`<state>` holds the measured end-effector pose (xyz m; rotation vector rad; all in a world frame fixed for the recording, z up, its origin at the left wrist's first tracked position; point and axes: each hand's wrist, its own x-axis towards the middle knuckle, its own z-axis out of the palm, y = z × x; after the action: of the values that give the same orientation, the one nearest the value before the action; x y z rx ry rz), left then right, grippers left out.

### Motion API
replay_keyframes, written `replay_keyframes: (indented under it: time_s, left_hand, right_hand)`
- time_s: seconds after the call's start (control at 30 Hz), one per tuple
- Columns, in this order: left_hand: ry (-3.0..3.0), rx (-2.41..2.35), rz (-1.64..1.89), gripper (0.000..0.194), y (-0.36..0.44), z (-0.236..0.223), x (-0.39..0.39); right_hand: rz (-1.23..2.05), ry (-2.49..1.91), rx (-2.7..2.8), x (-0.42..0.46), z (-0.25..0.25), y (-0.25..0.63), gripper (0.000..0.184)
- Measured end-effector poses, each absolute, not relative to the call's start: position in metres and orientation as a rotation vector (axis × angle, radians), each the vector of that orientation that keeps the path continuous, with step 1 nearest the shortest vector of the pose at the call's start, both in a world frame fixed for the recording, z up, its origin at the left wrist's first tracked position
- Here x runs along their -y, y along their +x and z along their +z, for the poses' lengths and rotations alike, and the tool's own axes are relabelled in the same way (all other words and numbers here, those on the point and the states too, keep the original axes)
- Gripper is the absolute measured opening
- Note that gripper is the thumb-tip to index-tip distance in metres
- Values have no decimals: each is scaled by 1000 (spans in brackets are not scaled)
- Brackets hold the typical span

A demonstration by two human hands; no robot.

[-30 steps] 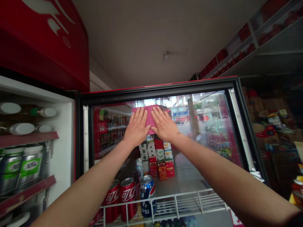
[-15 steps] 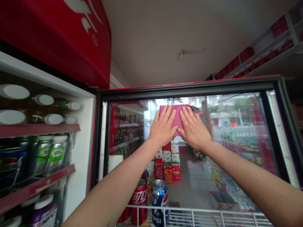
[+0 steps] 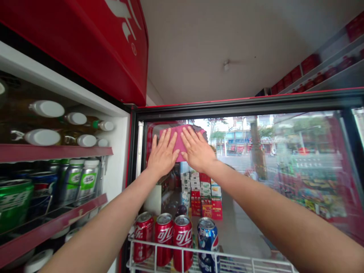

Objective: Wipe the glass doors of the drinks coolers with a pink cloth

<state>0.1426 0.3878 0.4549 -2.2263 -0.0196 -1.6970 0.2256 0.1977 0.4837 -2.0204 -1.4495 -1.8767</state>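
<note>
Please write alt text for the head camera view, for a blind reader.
The left hand and right hand press a pink cloth against a drinks cooler's glass door. Behind it, red Coca-Cola cans and a Pepsi can stand on a wire shelf.

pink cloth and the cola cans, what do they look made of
The pink cloth looks like soft fabric, perhaps microfibre: matte, with a wavy edge. The cola cans look like thin metal, probably aluminium: glossy printed sides and bare silvery rims.

Pink cloth (image 3: 179, 142) slid left along glass door (image 3: 307, 151).
</note>
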Motion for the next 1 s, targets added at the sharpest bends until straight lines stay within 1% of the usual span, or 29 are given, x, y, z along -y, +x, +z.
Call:
replay_keyframes:
  time_s: [0.2,0.47,0.7,1.0]
  left_hand:
    - [-2245,98,-1692,74,125,460,-434]
    - [-2224,97,-1740,75,126,462,-433]
    - [-2248,31,-1749,76,137,467,-397]
    - [-2277,-39,-1729,77,169,476,-312]
  right_hand:
    - [-1845,-2003,1485,-251,493,211,78]
    - [-1938,-1991,1527,-243,496,216,78]
    - [-1960,-1974,1496,-205,497,228,78]
    - [-1984,-2039,1429,-112,501,254,80]
